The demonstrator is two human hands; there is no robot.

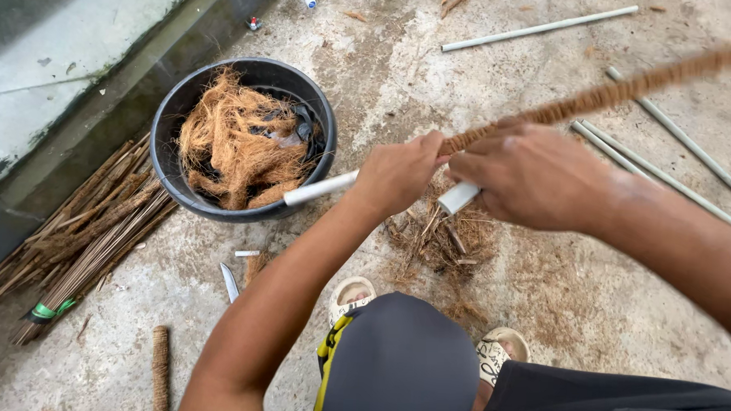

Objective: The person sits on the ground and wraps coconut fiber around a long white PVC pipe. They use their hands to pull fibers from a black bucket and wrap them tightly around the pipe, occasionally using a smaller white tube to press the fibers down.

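The left hand (395, 176) has its fingers curled tight around a white pipe (321, 188). The right hand (532, 177) closes on the pipe's fibre-wrapped part (629, 89), which rises to the right. Below lies loose fibre (441, 240); a black bucket (180, 183) of fibre stands to the left.

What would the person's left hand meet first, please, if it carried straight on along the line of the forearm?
The left hand would most likely meet the right hand first, close beside it on the coir-wrapped pipe; depth is unclear.

head cam | 1 view | looks steeply down | close over hands (472, 173) | concrete floor (387, 60)
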